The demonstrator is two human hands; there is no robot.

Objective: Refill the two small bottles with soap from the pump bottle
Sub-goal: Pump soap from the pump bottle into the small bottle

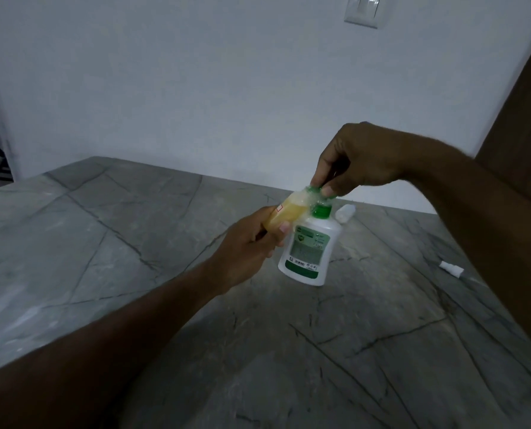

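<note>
A white pump bottle (307, 246) with a green label and green collar stands on the grey stone counter (134, 230). My right hand (357, 164) pinches its green pump head (320, 191) from above. My left hand (245, 246) grips a small clear bottle (72, 212) holding yellow soap, tilted with its mouth up against the pump nozzle. Behind the pump bottle, a second small clear bottle (345, 213) lies on its side, mostly hidden.
A small white cap or nozzle piece (451, 268) lies on the counter at the right. A white wall with a light switch (362, 10) rises behind. A brown wooden panel (524, 119) stands at the far right.
</note>
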